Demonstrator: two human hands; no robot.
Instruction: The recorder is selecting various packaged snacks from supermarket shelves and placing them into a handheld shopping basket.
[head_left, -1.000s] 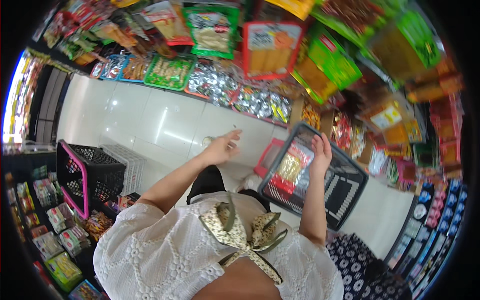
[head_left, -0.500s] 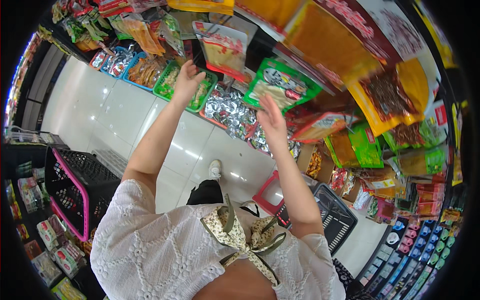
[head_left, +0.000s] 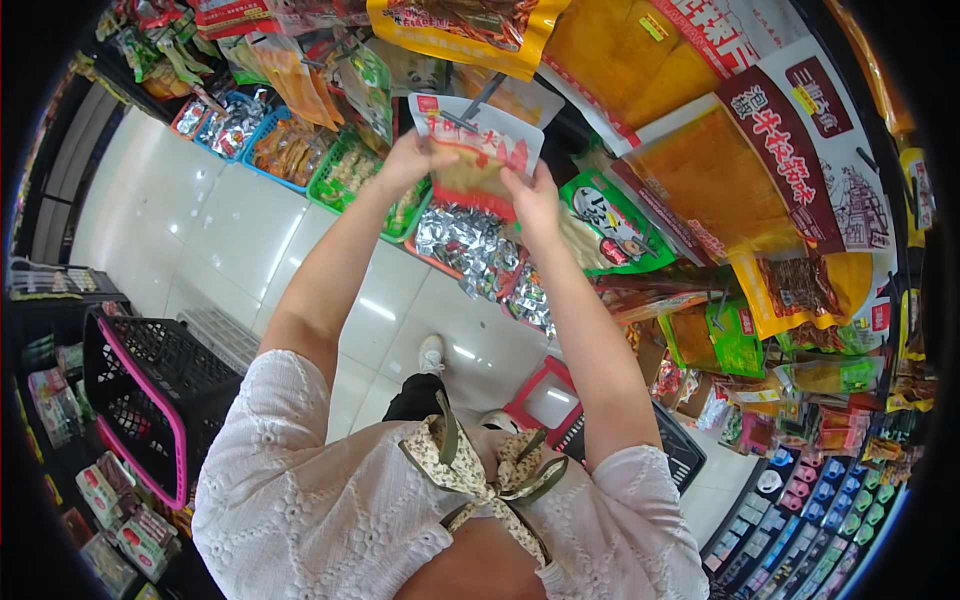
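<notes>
A white and red snack packet point(head_left: 482, 172) with a pale yellowish middle hangs at a metal display hook point(head_left: 487, 95). My left hand point(head_left: 408, 162) grips its left edge, the fingers partly behind the packet. On its lower right edge, the thumb and fingers of my right hand point(head_left: 534, 205) are closed. Just right of that hand hangs a green and white packet point(head_left: 622, 225) with pale contents. Larger packets with flat orange-brown contents point(head_left: 715, 190) hang farther right. Below the held packet lie many silver-wrapped pieces point(head_left: 462, 240).
A green basket point(head_left: 322, 192) and a blue basket point(head_left: 250, 160) of snacks stand along the display's foot. A black shopping basket with a pink rim point(head_left: 178, 440) is at left. Near my right elbow are a red-framed basket point(head_left: 548, 395) and a dark basket point(head_left: 682, 450).
Both hands have moved to the white and red packet and taken hold of its edges. My right hand has left the green packet, which now hangs beside it.
</notes>
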